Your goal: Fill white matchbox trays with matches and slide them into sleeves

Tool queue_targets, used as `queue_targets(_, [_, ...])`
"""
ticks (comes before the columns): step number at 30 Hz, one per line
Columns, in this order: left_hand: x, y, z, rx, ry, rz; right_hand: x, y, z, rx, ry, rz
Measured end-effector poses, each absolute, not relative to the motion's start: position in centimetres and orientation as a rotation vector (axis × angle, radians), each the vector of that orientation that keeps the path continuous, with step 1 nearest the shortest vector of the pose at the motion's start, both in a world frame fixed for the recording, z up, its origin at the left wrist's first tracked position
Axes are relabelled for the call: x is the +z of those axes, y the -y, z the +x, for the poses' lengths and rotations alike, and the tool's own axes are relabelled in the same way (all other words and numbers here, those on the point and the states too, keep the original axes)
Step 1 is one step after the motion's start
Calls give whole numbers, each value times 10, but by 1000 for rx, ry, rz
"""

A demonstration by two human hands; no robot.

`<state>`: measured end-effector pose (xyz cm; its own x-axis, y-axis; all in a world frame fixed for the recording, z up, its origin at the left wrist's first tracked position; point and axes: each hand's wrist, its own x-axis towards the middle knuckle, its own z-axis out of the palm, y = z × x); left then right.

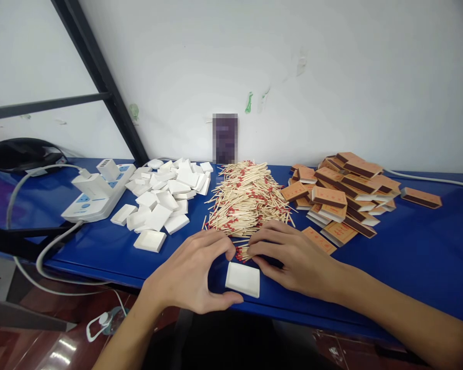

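Note:
In front of me on the blue table lies a white matchbox tray (243,279) with nothing in it. My left hand (200,270) curves around its left side, thumb and fingers wide apart, holding nothing. Just beyond the tray, my right hand (280,252) pinches a small bunch of red-tipped matches (243,253) between thumb and fingers. The bunch is at the near edge of a large heap of loose matches (247,200). Part of the bunch is hidden behind the right fingers.
A pile of white trays (165,190) lies to the left, orange matchbox sleeves (343,190) to the right. A white power strip (100,195) with cables sits at far left by a black frame (100,77). A white wall (293,77) stands behind the blue table (409,257).

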<state>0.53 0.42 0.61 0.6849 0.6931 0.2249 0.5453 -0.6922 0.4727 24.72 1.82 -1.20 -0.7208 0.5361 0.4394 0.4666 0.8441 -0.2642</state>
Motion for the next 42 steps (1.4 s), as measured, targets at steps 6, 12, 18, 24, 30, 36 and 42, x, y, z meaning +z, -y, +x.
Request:
queue_targets(6, [7, -3, 5, 566, -928, 2518, -13, -18, 248, 168, 2518, -739])
queue_targets(12, [6, -4, 6, 517, -953, 2522, -17, -20, 248, 160, 2489, -696])
queue_targets(18, [7, -5, 6, 554, -915, 2554, -18, -18, 249, 256, 2489, -734])
queue_targets(24, [6, -4, 7, 547, -932, 2534, -18, -19, 248, 341, 2483, -746])
queue_targets(30, [4, -6, 7, 564, -885, 2546, -21, -19, 248, 421, 2385, -770])
queue_targets(36, [1, -7, 6, 570, -858, 2563, -18, -20, 247, 512, 2370, -818])
queue_targets(42, [0, -6, 5, 585, -864, 2566, -15, -19, 246, 558, 2345, -879])
